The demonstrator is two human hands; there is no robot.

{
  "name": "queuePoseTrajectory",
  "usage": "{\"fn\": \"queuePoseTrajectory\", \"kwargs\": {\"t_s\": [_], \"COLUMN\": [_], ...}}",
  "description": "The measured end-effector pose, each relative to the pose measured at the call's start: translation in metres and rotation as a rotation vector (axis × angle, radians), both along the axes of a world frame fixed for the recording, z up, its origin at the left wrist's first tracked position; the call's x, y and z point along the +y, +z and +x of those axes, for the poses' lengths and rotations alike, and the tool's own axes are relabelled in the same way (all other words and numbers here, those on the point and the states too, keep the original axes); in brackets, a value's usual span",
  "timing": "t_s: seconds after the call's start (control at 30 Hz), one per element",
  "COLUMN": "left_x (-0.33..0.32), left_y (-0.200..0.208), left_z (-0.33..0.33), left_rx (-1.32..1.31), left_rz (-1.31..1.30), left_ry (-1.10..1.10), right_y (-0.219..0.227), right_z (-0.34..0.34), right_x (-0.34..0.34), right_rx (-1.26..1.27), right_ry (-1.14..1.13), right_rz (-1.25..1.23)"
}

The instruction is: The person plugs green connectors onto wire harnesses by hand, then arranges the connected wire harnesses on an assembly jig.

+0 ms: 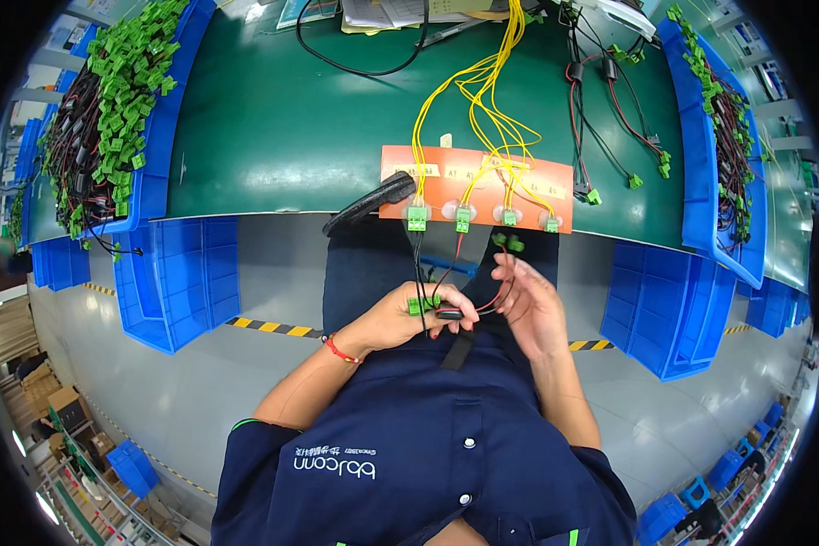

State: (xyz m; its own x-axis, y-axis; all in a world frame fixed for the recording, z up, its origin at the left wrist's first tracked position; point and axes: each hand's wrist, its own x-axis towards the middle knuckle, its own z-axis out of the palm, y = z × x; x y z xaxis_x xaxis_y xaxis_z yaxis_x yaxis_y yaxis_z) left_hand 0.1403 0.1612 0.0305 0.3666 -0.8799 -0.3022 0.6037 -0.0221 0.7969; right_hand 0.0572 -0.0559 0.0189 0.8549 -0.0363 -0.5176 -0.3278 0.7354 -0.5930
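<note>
Over my lap, my left hand (pixel 409 315) is closed round a black cable (pixel 449 314) with red and black wires. A green terminal connector (pixel 423 305) lies against its fingers. My right hand (pixel 535 305) pinches the thin wires of the same cable, with small green connectors (pixel 510 243) just above its fingertips. Beyond the hands an orange board (pixel 478 168) lies at the table edge. Green terminal blocks (pixel 417 218) sit along its near side, fed by yellow wires (pixel 491 96). Dark wires and a red one hang from the blocks toward my left hand.
The green table (pixel 273 118) carries blue bins, left (pixel 159 118) and right (pixel 701 155), full of cables with green connectors. A black strap-like piece (pixel 369 205) overhangs the table edge. Loose cables (pixel 610 100) lie at right. Blue crates (pixel 177 282) stand below.
</note>
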Motion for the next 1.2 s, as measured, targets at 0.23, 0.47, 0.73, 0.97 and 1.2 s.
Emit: {"fn": "queuePoseTrajectory", "kwargs": {"t_s": [0.23, 0.47, 0.73, 0.97, 1.2], "left_x": [0.011, 0.013, 0.024, 0.035, 0.045], "left_y": [0.003, -0.001, -0.010, -0.005, 0.010], "left_z": [0.007, 0.001, -0.007, -0.008, -0.004], "left_rx": [0.036, 0.021, -0.047, -0.172, -0.308], "left_rz": [0.032, 0.102, 0.216, 0.271, 0.294], "left_ry": [-0.122, -0.070, 0.222, 0.402, 0.411], "right_y": [0.033, 0.045, 0.043, 0.038, 0.036], "right_z": [0.010, 0.032, 0.033, 0.031, 0.034], "right_x": [0.004, 0.016, 0.025, 0.034, 0.039], "right_rx": [-0.125, -0.249, -0.270, -0.267, -0.268], "right_ry": [0.004, 0.121, 0.056, -0.061, -0.109], "right_rz": [-0.292, -0.479, -0.541, -0.533, -0.547]}}
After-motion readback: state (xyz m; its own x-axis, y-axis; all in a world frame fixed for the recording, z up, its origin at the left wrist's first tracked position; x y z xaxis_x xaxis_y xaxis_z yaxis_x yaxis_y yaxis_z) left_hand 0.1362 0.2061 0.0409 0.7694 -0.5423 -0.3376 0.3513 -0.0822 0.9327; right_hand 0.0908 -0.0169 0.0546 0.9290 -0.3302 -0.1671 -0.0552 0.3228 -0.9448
